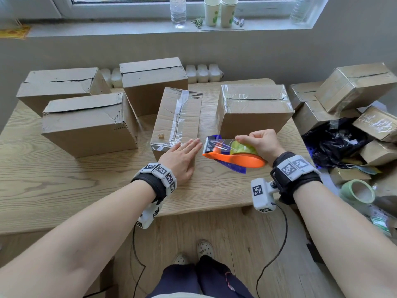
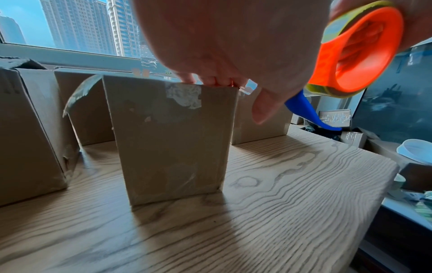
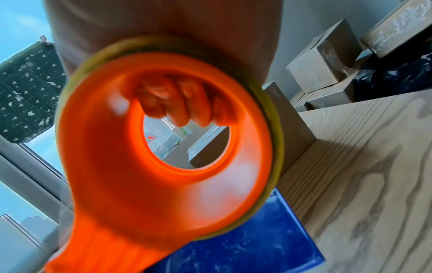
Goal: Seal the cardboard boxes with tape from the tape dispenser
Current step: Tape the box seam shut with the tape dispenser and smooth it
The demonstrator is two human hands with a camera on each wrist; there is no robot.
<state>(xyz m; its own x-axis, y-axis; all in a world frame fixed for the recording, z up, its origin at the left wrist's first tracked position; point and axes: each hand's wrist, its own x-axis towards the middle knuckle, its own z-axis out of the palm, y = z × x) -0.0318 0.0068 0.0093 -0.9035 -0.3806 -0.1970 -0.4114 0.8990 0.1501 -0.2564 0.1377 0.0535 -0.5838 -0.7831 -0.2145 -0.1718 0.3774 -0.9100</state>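
A person's flat left hand [image 1: 180, 158] presses the near end of the narrow centre cardboard box [image 1: 178, 119] on the wooden table [image 1: 64, 179], while the right hand [image 1: 261, 143] grips the orange tape dispenser [image 1: 234, 154] just right of it, apparently poised to tape the next seam.

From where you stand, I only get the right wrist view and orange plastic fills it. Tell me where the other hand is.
Observer: The left hand lies flat on the near end of the narrow box.
Operator: Report the tape on that box.
Observer: One clear strip runs along its top.
Operator: Say where the tape dispenser's cutter points.
Observer: The tape dispenser, gripped by the right hand, points its cutter toward the left hand's fingertips, hovering beside them.
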